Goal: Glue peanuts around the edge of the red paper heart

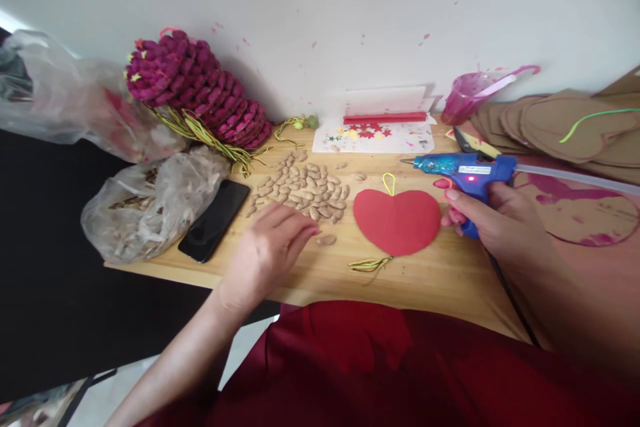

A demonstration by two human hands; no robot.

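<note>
My right hand (493, 213) grips a blue hot glue gun (470, 170), its nozzle pointing left and a small red light lit on its side. Left of it lies a red heart-shaped cutout (397, 220) with a yellow loop (389, 184) at the top and a yellow-green tassel (369, 265) at its lower tip. My left hand (273, 247) hovers near the table's front, fingers curled together; whatever they may hold is hidden. Close to its fingertips lies a single peanut shell (327, 240). Just beyond spreads a pile of peanut shells (305, 187).
A black phone (215, 220) and a plastic bag of shells (155, 203) lie left. Behind stands a bundle of magenta shell-covered hearts (200, 90). A paper with small stars (325, 139), a pink cup (463, 99) and cardboard hearts (555, 123) line the back. The gun's cord (510, 297) hangs right.
</note>
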